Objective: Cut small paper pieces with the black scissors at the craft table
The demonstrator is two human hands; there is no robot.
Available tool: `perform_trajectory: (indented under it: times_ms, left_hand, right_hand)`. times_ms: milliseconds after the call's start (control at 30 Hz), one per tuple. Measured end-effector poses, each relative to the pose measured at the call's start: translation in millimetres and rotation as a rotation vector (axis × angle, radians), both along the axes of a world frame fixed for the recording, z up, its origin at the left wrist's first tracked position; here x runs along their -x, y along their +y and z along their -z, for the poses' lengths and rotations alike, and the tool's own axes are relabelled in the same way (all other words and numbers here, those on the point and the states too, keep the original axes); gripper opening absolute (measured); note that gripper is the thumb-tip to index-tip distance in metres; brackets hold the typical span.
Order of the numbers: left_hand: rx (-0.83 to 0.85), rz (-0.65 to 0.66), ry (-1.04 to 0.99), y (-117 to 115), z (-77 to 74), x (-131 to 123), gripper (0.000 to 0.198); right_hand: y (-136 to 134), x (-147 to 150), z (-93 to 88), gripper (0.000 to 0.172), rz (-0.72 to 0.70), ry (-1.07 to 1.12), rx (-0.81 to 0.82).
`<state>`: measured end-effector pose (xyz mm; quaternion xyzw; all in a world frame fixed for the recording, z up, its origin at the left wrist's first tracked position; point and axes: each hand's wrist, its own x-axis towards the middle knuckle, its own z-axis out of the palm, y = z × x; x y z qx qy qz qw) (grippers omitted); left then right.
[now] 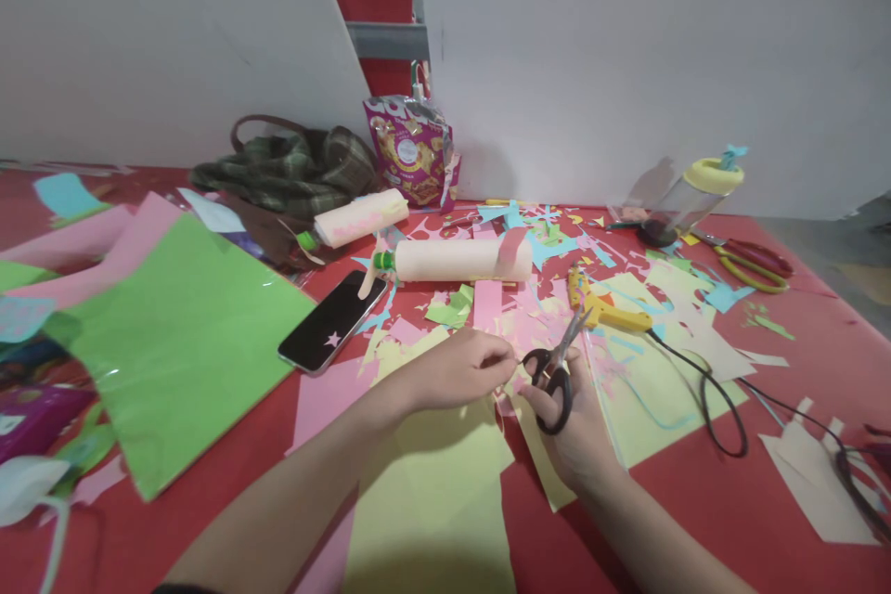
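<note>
My right hand [581, 427] has a pair of black-handled scissors [572, 331] in its grip, the blades pointing up and away from me. Close to its left is my left hand [473, 367], fingers closed in a pinch; whatever they hold is too small or hidden to make out. Beneath both hands lie yellow paper sheets [432, 501] and small pink scraps. Just beyond, a cream paper-wrapped tube [445, 261] with a green cap rests on its side. A black phone [327, 325] with a pink paper star [333, 339] on it lies left of my left hand.
A yellow glue gun [616, 316] with a black cable lies right of the scissors. Green sheets [187, 343] cover the left side. A second wrapped tube [362, 218], a purple snack bag [410, 148], a clear container [696, 195] and red-and-yellow-handled scissors [755, 264] are farther back.
</note>
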<state>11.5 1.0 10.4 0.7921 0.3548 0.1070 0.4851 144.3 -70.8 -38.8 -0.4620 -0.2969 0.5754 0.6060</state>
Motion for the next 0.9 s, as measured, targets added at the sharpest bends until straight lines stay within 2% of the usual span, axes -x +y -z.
perform_trajectory:
  times_ms: [233,533,733,900]
  left_hand:
    - [0.062,0.048,-0.027,-2,1.9,-2,0.021]
    - [0.052,0.002,-0.04,-5,4.5,-8,0.028]
    - [-0.046,-0.071,-0.01,6,-2.6,2,0.028]
    - [-0.071,-0.155,-0.024,13,-5.1,13,0.028]
  right_hand:
    - [3,-1,1.6,0.03,0.079,-0.007,-0.029]
    - [2,-1,1.8,0.029,0.077,0.017,-0.02]
    - [-1,2,-0.1,0.027,-0.115,0.079,-0.021]
    - [-4,3,3.3,0.033,-0.319,0.101,-0.082]
